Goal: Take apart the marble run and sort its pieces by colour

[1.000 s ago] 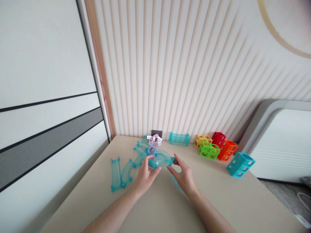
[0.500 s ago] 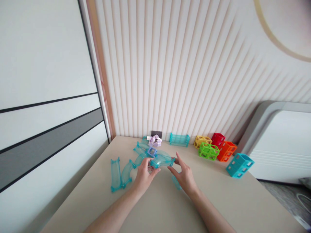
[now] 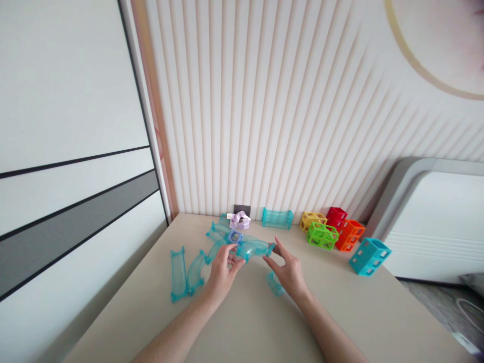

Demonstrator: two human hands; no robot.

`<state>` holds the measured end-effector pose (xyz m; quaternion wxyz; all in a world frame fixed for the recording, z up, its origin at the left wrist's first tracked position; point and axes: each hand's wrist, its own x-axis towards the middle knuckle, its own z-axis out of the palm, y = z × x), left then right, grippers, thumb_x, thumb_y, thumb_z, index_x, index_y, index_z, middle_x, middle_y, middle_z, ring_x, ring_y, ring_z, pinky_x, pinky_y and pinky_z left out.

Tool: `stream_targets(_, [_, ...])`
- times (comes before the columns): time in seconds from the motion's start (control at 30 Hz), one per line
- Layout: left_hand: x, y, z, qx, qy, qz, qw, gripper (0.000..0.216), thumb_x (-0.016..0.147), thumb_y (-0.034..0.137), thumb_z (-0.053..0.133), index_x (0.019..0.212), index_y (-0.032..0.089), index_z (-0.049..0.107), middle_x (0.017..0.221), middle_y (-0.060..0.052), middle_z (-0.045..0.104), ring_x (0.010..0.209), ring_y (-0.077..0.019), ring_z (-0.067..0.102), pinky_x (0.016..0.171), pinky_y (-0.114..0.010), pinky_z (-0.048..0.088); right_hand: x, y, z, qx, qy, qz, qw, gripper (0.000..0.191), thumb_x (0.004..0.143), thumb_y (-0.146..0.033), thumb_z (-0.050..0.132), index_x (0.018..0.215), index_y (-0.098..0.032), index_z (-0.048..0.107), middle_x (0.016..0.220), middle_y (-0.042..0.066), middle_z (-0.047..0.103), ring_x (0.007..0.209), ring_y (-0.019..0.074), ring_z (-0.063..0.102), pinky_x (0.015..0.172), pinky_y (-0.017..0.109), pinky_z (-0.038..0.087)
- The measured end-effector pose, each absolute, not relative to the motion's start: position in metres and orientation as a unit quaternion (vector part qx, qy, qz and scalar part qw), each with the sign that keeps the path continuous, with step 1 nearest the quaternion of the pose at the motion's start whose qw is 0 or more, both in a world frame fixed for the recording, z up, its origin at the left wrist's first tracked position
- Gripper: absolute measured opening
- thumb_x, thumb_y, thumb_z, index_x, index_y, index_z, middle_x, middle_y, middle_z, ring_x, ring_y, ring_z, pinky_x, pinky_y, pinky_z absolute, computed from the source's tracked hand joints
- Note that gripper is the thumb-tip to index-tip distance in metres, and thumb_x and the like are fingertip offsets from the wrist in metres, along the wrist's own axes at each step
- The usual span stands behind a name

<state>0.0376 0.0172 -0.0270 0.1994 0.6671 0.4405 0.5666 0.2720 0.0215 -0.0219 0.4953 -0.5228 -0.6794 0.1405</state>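
Observation:
Both hands hold a curved clear-teal track piece (image 3: 254, 248) just above the beige table (image 3: 245, 322). My left hand (image 3: 221, 272) pinches its left end with thumb and fingers. My right hand (image 3: 289, 272) grips its right end with the fingertips. A small blue cube frame (image 3: 235, 236) sits just behind the left end. Another short teal piece (image 3: 275, 284) lies on the table under my right hand.
Several teal track pieces (image 3: 187, 267) lie to the left. A lilac piece (image 3: 241, 220) and a straight teal section (image 3: 278, 218) stand by the ribbed wall. Yellow (image 3: 312, 220), green (image 3: 322, 235), red (image 3: 338, 215), orange (image 3: 350, 234) and teal (image 3: 369, 256) lattice blocks sit right.
The view has shifted slightly. Both hands stay on the curved track piece, which has lifted a little and moved away from me.

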Motion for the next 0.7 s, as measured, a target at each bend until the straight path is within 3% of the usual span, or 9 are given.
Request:
stream_targets(0.13, [0.034, 0.019, -0.027, 0.671, 0.456, 0.558, 0.177, 0.029, 0.095, 0.046, 0.056, 0.108, 0.021, 0.06, 0.098, -0.007, 0.067, 0.072, -0.016, 0.068, 0.065, -0.03, 0.061, 0.292, 0.034, -0.023, -0.571, -0.631, 0.12, 0.511, 0.072, 0.082, -0.059, 0.069, 0.141, -0.019, 0.058, 0.111, 0.012, 0.078, 0.105, 0.0327, 0.074, 0.095, 0.046, 0.057])
stream_targets(0.3, [0.035, 0.016, -0.024, 0.706, 0.434, 0.522, 0.2, 0.025, 0.098, 0.04, 0.05, 0.089, 0.02, 0.063, 0.089, -0.005, 0.065, 0.07, -0.0159, 0.066, 0.063, -0.027, 0.057, 0.335, 0.06, -0.035, -0.671, -0.563, 0.077, 0.477, 0.081, 0.08, -0.069, 0.061, 0.139, -0.013, 0.058, 0.113, 0.018, 0.077, 0.111, 0.0362, 0.071, 0.094, 0.046, 0.055])
stream_targets(0.47, [0.035, 0.014, -0.022, 0.725, 0.424, 0.505, 0.2, 0.028, 0.098, 0.038, 0.049, 0.081, 0.02, 0.063, 0.08, -0.004, 0.063, 0.068, -0.0161, 0.063, 0.061, -0.025, 0.054, 0.356, 0.081, -0.048, -0.729, -0.558, 0.065, 0.391, 0.071, 0.083, -0.058, 0.058, 0.136, -0.01, 0.057, 0.112, 0.02, 0.076, 0.108, 0.0344, 0.071, 0.092, 0.042, 0.053])
stream_targets(0.7, [0.033, 0.016, -0.026, 0.729, 0.43, 0.491, 0.207, 0.031, 0.099, 0.038, 0.048, 0.08, 0.019, 0.063, 0.078, -0.004, 0.062, 0.064, -0.015, 0.061, 0.06, -0.024, 0.05, 0.357, 0.09, -0.059, -0.73, -0.579, 0.073, 0.355, 0.053, 0.083, -0.048, 0.062, 0.124, -0.015, 0.064, 0.108, 0.016, 0.077, 0.103, 0.0315, 0.073, 0.09, 0.04, 0.053])
